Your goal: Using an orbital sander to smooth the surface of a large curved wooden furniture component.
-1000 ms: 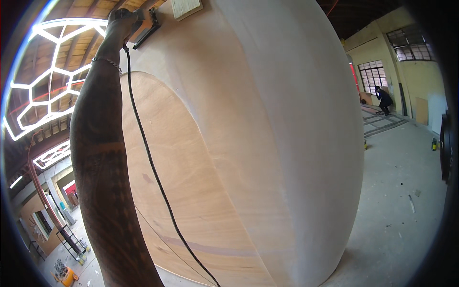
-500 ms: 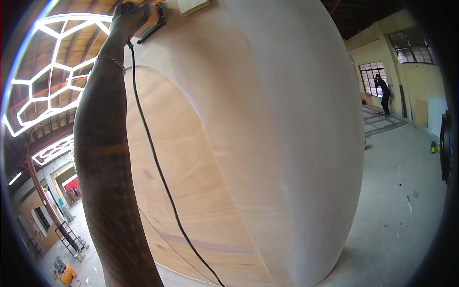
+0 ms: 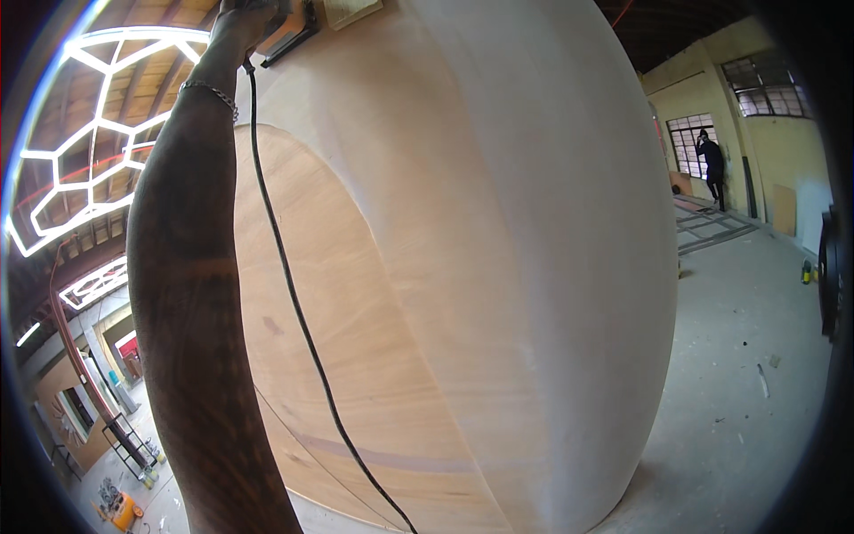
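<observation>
My left arm reaches up the left side of the picture to the top edge. There my left hand (image 3: 245, 25), a chain bracelet at its wrist, is closed around an orange and black power sander (image 3: 286, 34), partly cut off by the picture's edge. The sander is against the upper part of a large panel (image 3: 463, 222), smooth and curved, with whitish filler over tan wood. From the tool a black cord (image 3: 289, 285) hangs down across the panel's bare plywood area (image 3: 329, 356) with a rounded top. My right hand is not in view.
A pale wooden piece (image 3: 351, 11) is at the top, beside the sander. Far right, a person in dark clothes (image 3: 712, 162) stands by a window, near a grey metal frame (image 3: 712, 233) on the floor. An orange compressor (image 3: 120, 509) stands lower left; bright hexagonal lights (image 3: 98, 120) hang overhead.
My left hand and the sander have shifted slightly up and to the right, and the cord's upper end has swung right with them. The distant person has changed posture.
</observation>
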### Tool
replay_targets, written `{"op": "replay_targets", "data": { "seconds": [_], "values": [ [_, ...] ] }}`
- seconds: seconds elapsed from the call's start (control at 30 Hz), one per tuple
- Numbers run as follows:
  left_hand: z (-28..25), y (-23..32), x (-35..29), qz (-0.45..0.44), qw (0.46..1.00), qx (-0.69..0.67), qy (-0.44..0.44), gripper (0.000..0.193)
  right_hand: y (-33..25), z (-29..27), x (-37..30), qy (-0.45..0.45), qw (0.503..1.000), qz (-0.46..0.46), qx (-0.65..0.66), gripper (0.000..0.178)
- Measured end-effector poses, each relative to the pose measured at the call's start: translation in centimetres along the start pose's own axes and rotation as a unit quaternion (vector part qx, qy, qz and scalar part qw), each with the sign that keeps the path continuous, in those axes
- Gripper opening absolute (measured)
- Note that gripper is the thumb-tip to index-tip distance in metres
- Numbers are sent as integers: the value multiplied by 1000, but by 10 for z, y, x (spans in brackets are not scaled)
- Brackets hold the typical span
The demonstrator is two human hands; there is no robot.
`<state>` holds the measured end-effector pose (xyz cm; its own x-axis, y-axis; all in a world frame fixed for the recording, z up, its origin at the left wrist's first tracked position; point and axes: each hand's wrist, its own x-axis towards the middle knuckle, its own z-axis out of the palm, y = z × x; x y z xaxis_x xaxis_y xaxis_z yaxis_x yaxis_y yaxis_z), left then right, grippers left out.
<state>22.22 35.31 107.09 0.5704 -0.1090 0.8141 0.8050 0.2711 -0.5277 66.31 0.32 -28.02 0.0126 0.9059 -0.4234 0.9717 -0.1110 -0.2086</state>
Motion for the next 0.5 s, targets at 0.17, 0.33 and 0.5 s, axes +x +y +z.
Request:
{"op": "replay_targets", "data": {
  "seconds": [0.17,0.33,0.5],
  "values": [
    [-13,6,4,153,857,476,-124,20,-6,7,-11,-16,999,29,1,10],
    [-4,6,-16,-15,992,34,-121,23,17,4,-11,-63,998,31,-3,11],
    [-49,63,-6,-275,767,-575,72,28,-9,15,-2,-69,998,-5,1,7]
  ]
}}
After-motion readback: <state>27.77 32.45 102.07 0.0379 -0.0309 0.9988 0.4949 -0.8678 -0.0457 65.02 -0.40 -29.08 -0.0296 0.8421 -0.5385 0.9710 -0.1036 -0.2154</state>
